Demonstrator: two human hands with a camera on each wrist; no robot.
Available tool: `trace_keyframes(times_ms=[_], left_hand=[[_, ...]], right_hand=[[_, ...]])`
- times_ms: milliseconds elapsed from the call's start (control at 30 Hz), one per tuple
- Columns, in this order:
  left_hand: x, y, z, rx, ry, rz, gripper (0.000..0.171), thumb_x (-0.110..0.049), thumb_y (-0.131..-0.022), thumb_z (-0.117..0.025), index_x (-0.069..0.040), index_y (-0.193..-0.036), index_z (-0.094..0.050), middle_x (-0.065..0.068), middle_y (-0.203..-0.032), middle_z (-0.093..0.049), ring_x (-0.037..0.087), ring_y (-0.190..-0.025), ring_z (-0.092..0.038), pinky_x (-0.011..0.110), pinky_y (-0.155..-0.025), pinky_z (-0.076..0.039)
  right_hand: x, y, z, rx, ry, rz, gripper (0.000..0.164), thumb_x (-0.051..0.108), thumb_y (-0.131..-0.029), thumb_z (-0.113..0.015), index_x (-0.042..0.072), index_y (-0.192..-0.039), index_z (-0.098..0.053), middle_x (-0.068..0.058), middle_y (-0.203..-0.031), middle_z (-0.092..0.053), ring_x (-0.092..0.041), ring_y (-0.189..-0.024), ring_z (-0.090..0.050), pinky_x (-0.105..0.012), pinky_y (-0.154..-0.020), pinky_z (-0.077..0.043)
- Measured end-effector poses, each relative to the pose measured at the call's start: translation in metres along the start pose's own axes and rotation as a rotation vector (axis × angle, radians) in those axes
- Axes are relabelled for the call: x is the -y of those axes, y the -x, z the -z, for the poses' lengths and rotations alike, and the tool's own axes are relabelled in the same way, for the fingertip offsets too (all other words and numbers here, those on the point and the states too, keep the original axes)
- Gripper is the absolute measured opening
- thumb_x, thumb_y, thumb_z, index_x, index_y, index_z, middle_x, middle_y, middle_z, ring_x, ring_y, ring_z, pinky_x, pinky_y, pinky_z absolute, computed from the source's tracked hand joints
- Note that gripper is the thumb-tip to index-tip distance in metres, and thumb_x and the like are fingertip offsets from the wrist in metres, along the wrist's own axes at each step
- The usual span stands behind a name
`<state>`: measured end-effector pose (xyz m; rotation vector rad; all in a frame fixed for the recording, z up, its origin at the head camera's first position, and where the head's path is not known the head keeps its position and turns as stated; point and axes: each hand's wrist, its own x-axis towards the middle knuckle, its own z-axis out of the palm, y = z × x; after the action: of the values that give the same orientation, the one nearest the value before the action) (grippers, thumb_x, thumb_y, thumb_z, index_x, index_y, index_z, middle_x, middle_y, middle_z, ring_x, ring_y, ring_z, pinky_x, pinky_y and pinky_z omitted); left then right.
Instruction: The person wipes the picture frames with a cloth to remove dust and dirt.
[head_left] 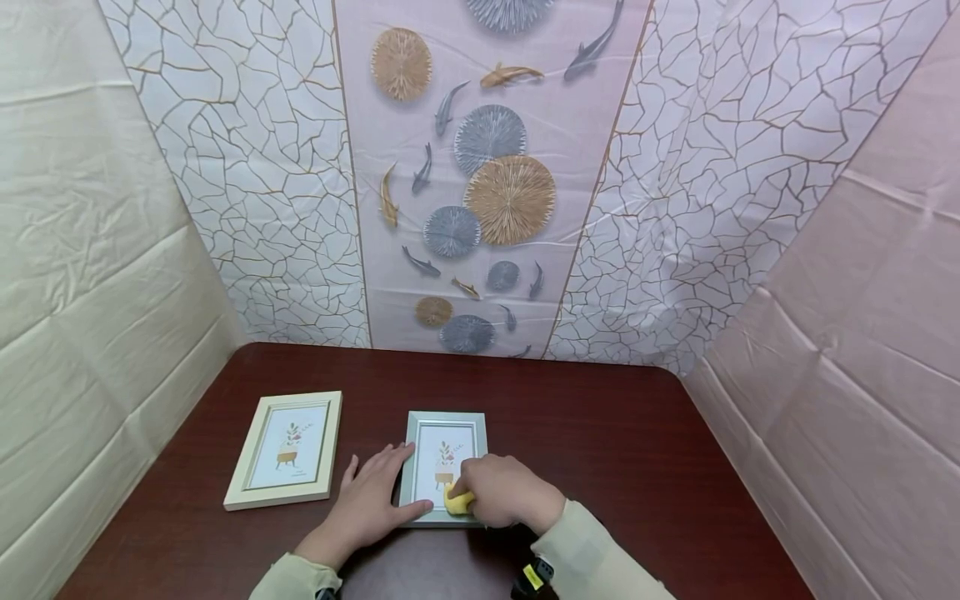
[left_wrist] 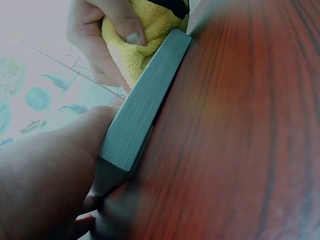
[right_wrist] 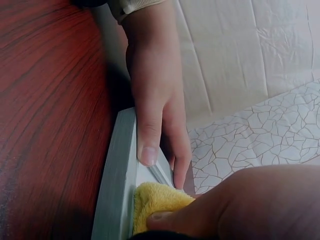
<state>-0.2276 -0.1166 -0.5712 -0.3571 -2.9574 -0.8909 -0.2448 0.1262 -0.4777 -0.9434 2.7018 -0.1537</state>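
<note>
A grey-green picture frame [head_left: 447, 419] lies face up on the dark red table, its print showing a potted plant. My left hand [head_left: 369, 500] rests on its left side, thumb over the lower left corner and fingers along the outer edge. In my right hand [head_left: 512, 493] is a bunched yellow cloth [head_left: 457, 501], pressed onto the lower right part of the frame's front. The left wrist view shows the fluffy cloth [left_wrist: 131, 52] gripped under the right thumb at the frame's near edge [left_wrist: 145, 105]. My left thumb [right_wrist: 149, 150] touches the border in the right wrist view.
To the left, a cream picture frame [head_left: 238, 492] with a similar plant print lies flat on the table [head_left: 600, 433]. Patterned cloth [head_left: 480, 317] hangs along the table's back edge, and plain pale cloth walls [head_left: 847, 400] stand at both sides.
</note>
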Motion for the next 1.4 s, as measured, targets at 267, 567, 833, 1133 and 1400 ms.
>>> trace_keyframes(times_ms=[267,567,833,1133,1400], left_hand=[[0.000,0.000,0.001,-0.006,-0.001,-0.010,0.098,-0.068,-0.087,-0.084,-0.016,-0.164,-0.052,0.009,-0.165,-0.054,0.035,-0.157,-0.043,0.078,-0.123,-0.014],[-0.003,-0.001,0.004,-0.008,-0.002,-0.009,0.098,-0.066,-0.087,-0.086,-0.015,-0.164,-0.052,0.011,-0.165,-0.053,0.036,-0.157,-0.042,0.079,-0.122,-0.014],[0.001,-0.001,0.000,-0.003,-0.013,-0.006,0.100,-0.070,-0.087,-0.084,-0.016,-0.164,-0.052,0.010,-0.165,-0.053,0.035,-0.157,-0.042,0.079,-0.122,-0.014],[0.000,-0.001,-0.001,0.004,0.004,-0.015,0.100,-0.072,-0.088,-0.082,-0.017,-0.165,-0.051,0.009,-0.166,-0.052,0.036,-0.158,-0.041,0.079,-0.122,-0.013],[0.001,-0.001,-0.002,0.006,-0.002,-0.019,0.099,-0.072,-0.088,-0.082,-0.017,-0.165,-0.051,0.009,-0.166,-0.052,0.035,-0.158,-0.041,0.080,-0.122,-0.013]], right_hand=[[0.000,0.005,-0.003,-0.048,0.044,0.066,0.038,0.008,-0.093,-0.078,0.030,-0.123,-0.087,0.011,-0.112,-0.072,-0.012,-0.099,-0.069,-0.034,-0.077,-0.058],[-0.003,0.004,-0.006,-0.104,0.144,0.171,0.036,0.013,-0.096,-0.082,0.036,-0.123,-0.085,0.014,-0.108,-0.068,-0.010,-0.086,-0.060,-0.035,-0.068,-0.048],[0.004,0.001,-0.008,-0.115,0.180,0.196,0.037,0.016,-0.096,-0.084,0.037,-0.126,-0.085,0.016,-0.109,-0.068,-0.009,-0.091,-0.061,-0.033,-0.072,-0.047],[0.012,0.000,-0.013,-0.145,0.273,0.182,0.043,0.016,-0.090,-0.087,0.042,-0.125,-0.084,0.014,-0.115,-0.070,-0.013,-0.090,-0.061,-0.037,-0.073,-0.050],[0.018,0.006,-0.021,-0.230,0.390,0.151,0.041,0.021,-0.092,-0.085,0.048,-0.124,-0.082,0.010,-0.109,-0.067,-0.015,-0.084,-0.056,-0.034,-0.065,-0.041]])
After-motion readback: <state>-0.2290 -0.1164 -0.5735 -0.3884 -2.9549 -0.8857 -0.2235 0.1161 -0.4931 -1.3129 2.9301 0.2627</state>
